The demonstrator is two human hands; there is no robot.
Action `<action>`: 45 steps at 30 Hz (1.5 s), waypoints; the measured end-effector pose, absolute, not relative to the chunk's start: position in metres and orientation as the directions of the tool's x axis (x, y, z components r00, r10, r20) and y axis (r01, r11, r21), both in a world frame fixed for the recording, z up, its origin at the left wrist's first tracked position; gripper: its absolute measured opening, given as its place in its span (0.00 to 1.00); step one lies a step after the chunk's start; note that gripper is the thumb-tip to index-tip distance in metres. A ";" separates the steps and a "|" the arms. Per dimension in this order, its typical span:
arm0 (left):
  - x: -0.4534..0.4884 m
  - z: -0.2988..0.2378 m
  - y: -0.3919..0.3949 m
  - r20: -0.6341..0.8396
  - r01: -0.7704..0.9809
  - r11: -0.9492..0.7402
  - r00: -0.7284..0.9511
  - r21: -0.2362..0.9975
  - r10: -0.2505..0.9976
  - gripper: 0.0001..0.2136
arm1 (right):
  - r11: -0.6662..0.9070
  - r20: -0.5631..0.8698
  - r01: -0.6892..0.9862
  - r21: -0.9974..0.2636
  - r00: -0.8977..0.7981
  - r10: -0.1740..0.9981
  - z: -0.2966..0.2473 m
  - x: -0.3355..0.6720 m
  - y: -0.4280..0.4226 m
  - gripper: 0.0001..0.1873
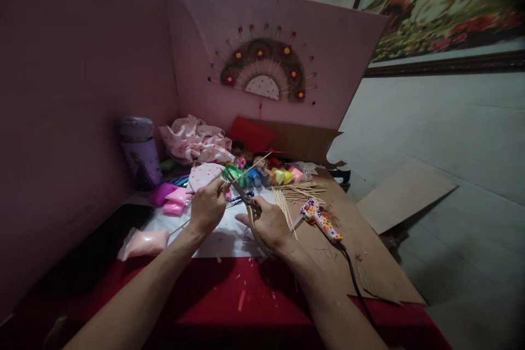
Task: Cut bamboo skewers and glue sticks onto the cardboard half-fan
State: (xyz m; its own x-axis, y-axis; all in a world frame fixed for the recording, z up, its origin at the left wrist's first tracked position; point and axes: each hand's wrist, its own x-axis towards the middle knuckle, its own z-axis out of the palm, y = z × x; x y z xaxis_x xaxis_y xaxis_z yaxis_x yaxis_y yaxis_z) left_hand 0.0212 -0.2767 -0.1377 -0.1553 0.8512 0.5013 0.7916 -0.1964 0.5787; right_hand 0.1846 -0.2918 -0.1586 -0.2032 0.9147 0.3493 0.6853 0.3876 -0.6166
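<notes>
My left hand point(209, 205) is closed on a thin wooden skewer point(258, 162), which slants up to the right past the fingers and shows again below the wrist side. My right hand point(270, 224) grips a pair of scissors point(241, 188) by its gold-coloured handles. The dark blades cross the skewer just beyond my left fingertips; whether they bite into it I cannot tell. Behind my left hand lies a white dotted fabric-covered piece point(204, 175). Under both hands is a white sheet point(213, 246) with small scraps.
Loose skewers point(303, 191) and a flower-patterned glue gun point(322, 221) with a black cord lie on cardboard point(369, 262) at right. Colourful clay packets point(283, 176), crumpled fabric point(197, 139) and a purple tumbler point(140, 153) stand behind. A decorated fan shape point(262, 54) hangs on the pink panel.
</notes>
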 end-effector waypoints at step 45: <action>0.023 -0.138 -0.275 0.498 0.785 -0.198 -0.156 0.587 0.853 0.10 | 0.400 0.353 0.718 -0.570 -0.226 0.908 -0.159 0.184 -0.292 0.19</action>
State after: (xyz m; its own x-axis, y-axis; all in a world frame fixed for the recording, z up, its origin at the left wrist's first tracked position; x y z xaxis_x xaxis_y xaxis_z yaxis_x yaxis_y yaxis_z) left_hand 0.0228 -0.2754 -0.1377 -0.1565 0.8531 0.4978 0.7852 -0.1983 0.5866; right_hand 0.1841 -0.2922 -0.1594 -0.2262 0.9080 0.3527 0.7180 0.4001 -0.5695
